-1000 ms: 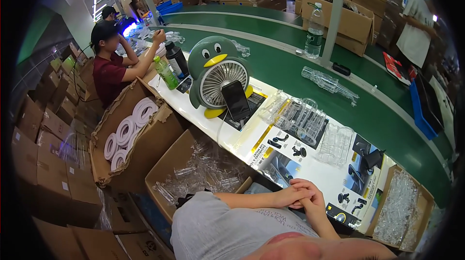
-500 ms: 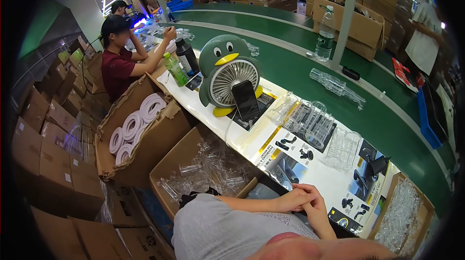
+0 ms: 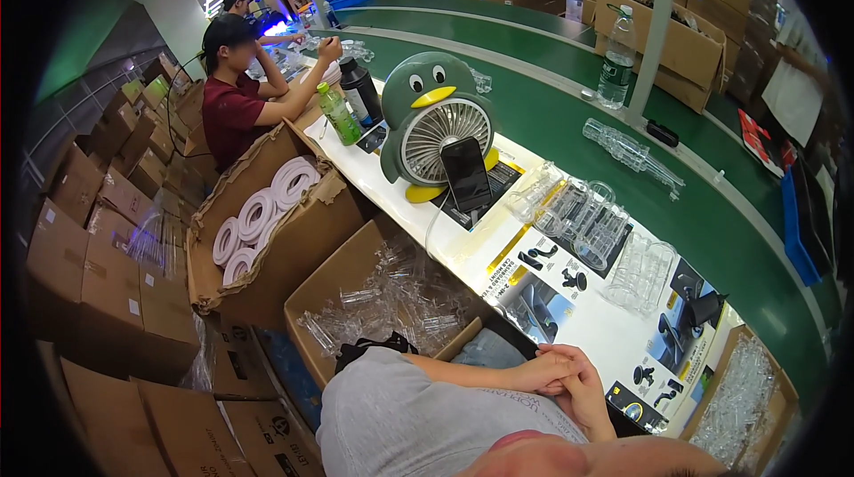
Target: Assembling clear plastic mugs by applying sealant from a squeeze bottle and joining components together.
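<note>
My left hand [image 3: 537, 373] and my right hand [image 3: 583, 385] rest clasped together near the table's front edge, fingers folded over each other. No object shows in them. Just beyond lies a printed sheet [image 3: 534, 305] showing car mounts, part of the table covering. Further back on it, a group of clear plastic parts [image 3: 583, 221] lies in rows, with more clear plastic parts [image 3: 640, 274] to their right. A black part [image 3: 703, 309] sits at the table's right end. Left of the parts, a dark phone [image 3: 466, 176] leans against a green penguin-shaped fan [image 3: 445, 135].
An open carton [image 3: 302, 321] of clear plastic pieces stands left of my lap; another box [image 3: 743, 397] of them is at right. White rings [image 3: 258, 215] fill a carton. Bottles [image 3: 338, 114] stand near a seated co-worker [image 3: 236, 112]. A green conveyor belt [image 3: 534, 95] runs behind.
The view has shifted slightly, so the surroundings sit a little further right in the picture. My hands stay clasped in the same place.
</note>
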`<control>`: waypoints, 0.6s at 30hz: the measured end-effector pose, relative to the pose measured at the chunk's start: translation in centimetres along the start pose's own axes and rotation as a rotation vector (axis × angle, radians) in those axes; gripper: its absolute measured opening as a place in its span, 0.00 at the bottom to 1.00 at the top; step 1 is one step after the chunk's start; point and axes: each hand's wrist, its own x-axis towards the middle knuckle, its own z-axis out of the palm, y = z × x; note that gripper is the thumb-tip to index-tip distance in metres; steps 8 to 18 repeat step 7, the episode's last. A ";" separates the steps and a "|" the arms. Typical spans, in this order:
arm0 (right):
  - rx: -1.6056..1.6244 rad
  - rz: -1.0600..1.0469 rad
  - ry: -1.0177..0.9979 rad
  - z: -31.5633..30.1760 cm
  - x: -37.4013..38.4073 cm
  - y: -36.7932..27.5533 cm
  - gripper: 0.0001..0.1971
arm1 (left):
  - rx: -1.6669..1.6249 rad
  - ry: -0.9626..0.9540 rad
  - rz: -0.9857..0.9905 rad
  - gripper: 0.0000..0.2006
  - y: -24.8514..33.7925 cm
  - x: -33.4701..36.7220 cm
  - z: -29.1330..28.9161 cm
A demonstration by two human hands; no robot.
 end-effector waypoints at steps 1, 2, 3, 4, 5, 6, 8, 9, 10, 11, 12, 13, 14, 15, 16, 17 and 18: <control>0.037 0.012 -0.011 -0.1 0.0 0.0 0.21 | -0.001 0.003 -0.001 0.23 -0.3 0.1 0.0; 0.040 0.018 -0.016 -0.1 0.0 0.1 0.21 | -0.042 0.012 -0.012 0.23 -0.8 0.0 0.0; 0.020 0.000 -0.033 -0.2 0.0 0.2 0.21 | -0.084 0.021 -0.022 0.24 -1.1 0.0 -0.1; 0.000 -0.017 -0.050 -0.3 0.0 0.3 0.21 | -0.085 0.029 -0.022 0.24 -1.4 0.0 -0.3; 0.001 -0.012 -0.052 -0.3 0.0 0.4 0.21 | -0.104 0.004 -0.017 0.24 -1.6 0.1 -0.4; 0.029 -0.017 -0.046 -0.3 -0.1 0.4 0.20 | -0.124 -0.021 -0.011 0.24 -1.7 0.2 -0.5; 0.057 -0.021 -0.041 -0.3 -0.1 0.5 0.20 | -0.127 -0.016 -0.010 0.24 -1.8 0.1 -0.5; 0.057 -0.021 -0.041 -0.3 -0.1 0.5 0.20 | -0.127 -0.016 -0.010 0.24 -1.8 0.1 -0.5; 0.057 -0.021 -0.041 -0.3 -0.1 0.5 0.20 | -0.127 -0.016 -0.010 0.24 -1.8 0.1 -0.5; 0.057 -0.021 -0.041 -0.3 -0.1 0.5 0.20 | -0.127 -0.016 -0.010 0.24 -1.8 0.1 -0.5; 0.057 -0.021 -0.041 -0.3 -0.1 0.5 0.20 | -0.127 -0.016 -0.010 0.24 -1.8 0.1 -0.5; 0.057 -0.021 -0.041 -0.3 -0.1 0.5 0.20 | -0.127 -0.016 -0.010 0.24 -1.8 0.1 -0.5; 0.057 -0.021 -0.041 -0.3 -0.1 0.5 0.20 | -0.127 -0.016 -0.010 0.24 -1.8 0.1 -0.5; 0.057 -0.021 -0.041 -0.3 -0.1 0.5 0.20 | -0.127 -0.016 -0.010 0.24 -1.8 0.1 -0.5; 0.057 -0.021 -0.041 -0.3 -0.1 0.5 0.20 | -0.127 -0.016 -0.010 0.24 -1.8 0.1 -0.5; 0.057 -0.021 -0.041 -0.3 -0.1 0.5 0.20 | -0.127 -0.016 -0.010 0.24 -1.8 0.1 -0.5; 0.057 -0.021 -0.041 -0.3 -0.1 0.5 0.20 | -0.127 -0.016 -0.010 0.24 -1.8 0.1 -0.5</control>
